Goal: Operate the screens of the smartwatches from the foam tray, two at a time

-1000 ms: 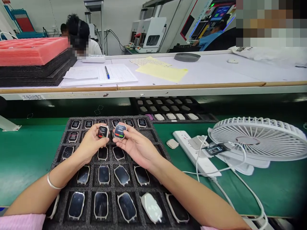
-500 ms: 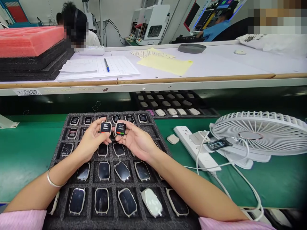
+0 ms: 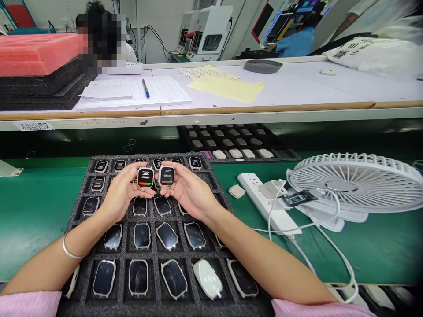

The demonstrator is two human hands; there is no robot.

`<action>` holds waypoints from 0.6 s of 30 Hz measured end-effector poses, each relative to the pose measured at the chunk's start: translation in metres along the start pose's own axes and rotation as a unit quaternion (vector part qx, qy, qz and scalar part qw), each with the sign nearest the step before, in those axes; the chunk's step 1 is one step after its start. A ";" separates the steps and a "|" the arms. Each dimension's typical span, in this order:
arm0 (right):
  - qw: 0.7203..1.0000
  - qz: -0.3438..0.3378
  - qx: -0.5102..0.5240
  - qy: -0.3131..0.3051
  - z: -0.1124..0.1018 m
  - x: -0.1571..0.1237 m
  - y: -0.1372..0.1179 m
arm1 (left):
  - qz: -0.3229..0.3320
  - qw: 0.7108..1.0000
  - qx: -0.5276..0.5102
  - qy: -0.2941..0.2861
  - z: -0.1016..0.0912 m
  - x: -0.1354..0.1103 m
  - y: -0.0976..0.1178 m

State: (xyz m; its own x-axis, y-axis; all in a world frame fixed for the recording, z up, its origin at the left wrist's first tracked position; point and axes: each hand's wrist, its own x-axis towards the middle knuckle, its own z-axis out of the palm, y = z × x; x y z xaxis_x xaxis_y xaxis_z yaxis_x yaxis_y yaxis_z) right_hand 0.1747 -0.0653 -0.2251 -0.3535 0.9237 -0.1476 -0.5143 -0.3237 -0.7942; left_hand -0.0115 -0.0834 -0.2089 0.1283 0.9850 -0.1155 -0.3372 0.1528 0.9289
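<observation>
My left hand (image 3: 124, 190) is closed around the edges of a smartwatch body (image 3: 145, 177) without a strap. Its lit screen shows small white text with a red and a green strip below. A similar smartwatch body (image 3: 166, 176), also lit, sits in the fingers of my right hand (image 3: 190, 191), close beside the first. Both are held up over a black foam tray (image 3: 125, 268) with square pockets. Most visible pockets hold strapless watches, such as a dark-screened watch (image 3: 142, 235); one white watch (image 3: 207, 278) lies with its pale side up. My hands and forearms cover some pockets.
To the right stand a white power strip (image 3: 264, 202) with cables and a white fan (image 3: 357, 182). A small white piece (image 3: 237, 191) lies beside the strip. Under the shelf (image 3: 211, 112) is another tray (image 3: 231, 143). Foam blocks (image 3: 39, 55) and papers (image 3: 132, 94) rest above. People sit beyond.
My left thumb has moved off the front of the left watch, and its red and green strip now shows fully. The right watch has turned slightly in my fingers.
</observation>
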 end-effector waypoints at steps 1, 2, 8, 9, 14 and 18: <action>1.000 -0.001 -0.003 -0.004 0.000 0.000 0.000 | 0.003 1.000 -0.002 -0.001 0.000 0.000 0.000; 1.000 -0.004 -0.007 -0.008 0.001 -0.001 0.000 | 0.005 1.000 -0.002 -0.003 0.000 0.000 0.000; 1.000 -0.012 -0.019 -0.017 0.001 -0.001 0.000 | 0.009 1.000 0.006 -0.005 0.000 0.000 0.001; 1.000 -0.012 -0.020 -0.017 0.000 -0.001 0.000 | 0.010 1.000 0.007 -0.004 0.000 0.000 0.001; 0.999 -0.024 -0.024 -0.021 -0.002 0.001 0.001 | 0.011 1.000 0.010 -0.004 -0.001 0.001 -0.001; 0.999 -0.031 -0.024 -0.025 -0.004 0.001 0.002 | 0.013 1.000 0.009 -0.007 -0.001 0.001 -0.001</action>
State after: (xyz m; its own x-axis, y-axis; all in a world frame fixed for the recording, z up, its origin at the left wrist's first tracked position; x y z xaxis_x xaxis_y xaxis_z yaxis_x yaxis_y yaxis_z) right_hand 0.1763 -0.0643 -0.2288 -0.3616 0.9299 -0.0679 -0.4991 -0.2546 -0.8283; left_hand -0.0122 -0.0825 -0.2101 0.1324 0.9875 -0.0858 -0.3231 0.1248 0.9381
